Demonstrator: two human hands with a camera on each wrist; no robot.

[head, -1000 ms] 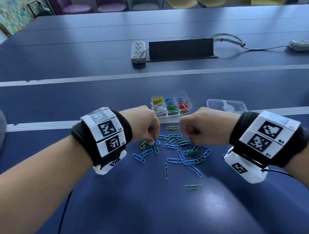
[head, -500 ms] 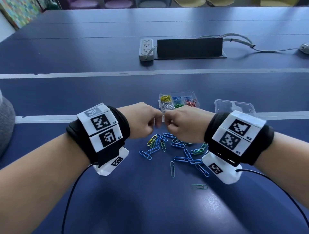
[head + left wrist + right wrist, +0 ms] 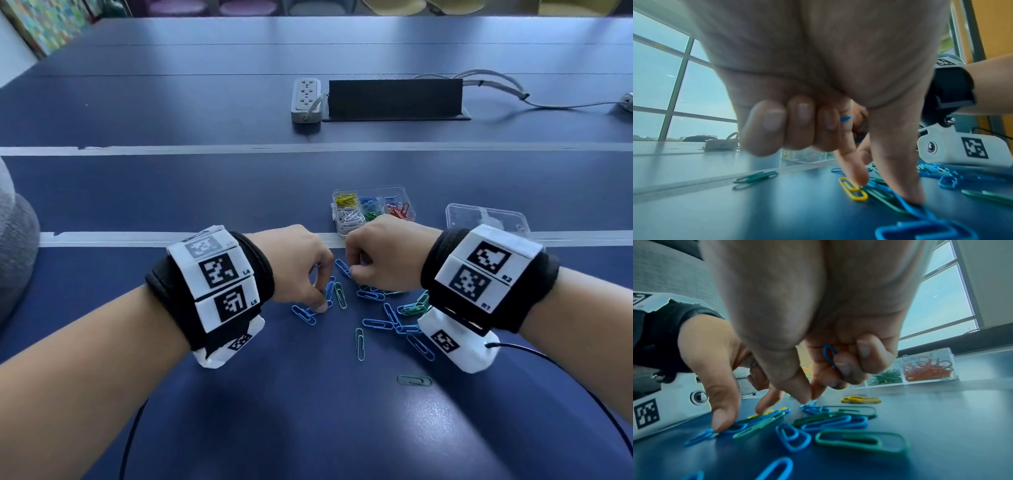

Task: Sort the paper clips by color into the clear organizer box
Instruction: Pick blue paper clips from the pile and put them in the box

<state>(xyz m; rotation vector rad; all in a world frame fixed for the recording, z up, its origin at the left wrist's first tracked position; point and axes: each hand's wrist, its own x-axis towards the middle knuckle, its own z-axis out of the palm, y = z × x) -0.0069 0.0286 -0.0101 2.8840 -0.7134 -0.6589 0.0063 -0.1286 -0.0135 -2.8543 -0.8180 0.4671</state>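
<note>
- Table [image 3: 308,428]: smooth dark blue top with a soft sheen, crossed by pale seams. The near stretch in front of the forearms carries only one green clip [image 3: 414,380], lying apart from the rest.
- Loose paper clips [image 3: 376,323]: thin coated wire loops, mostly blue and green, scattered flat between the two wrists. A yellow clip [image 3: 853,189] lies at the left index fingertip.
- Left hand [image 3: 298,263]: index finger and thumb reach down onto the scatter, the thumb tip pressing a blue clip; the other fingers are curled in. A blue clip end shows beside them, but whether they hold it I cannot tell.
- Right hand [image 3: 380,260]: fingers curled, a blue clip [image 3: 829,356] clamped inside them; thumb and index tip touch the pile.
- Clear organizer box [image 3: 409,202]: rigid transparent plastic, just beyond the knuckles, holding yellow, blue, red, white and green clips in separate compartments.
- Clear lid [image 3: 486,217]: flat, to the right of the box.
- Power strip [image 3: 306,99] and dark upright panel [image 3: 394,97]: well beyond, with bare tabletop between.
- Windows show in the wrist views.
</note>
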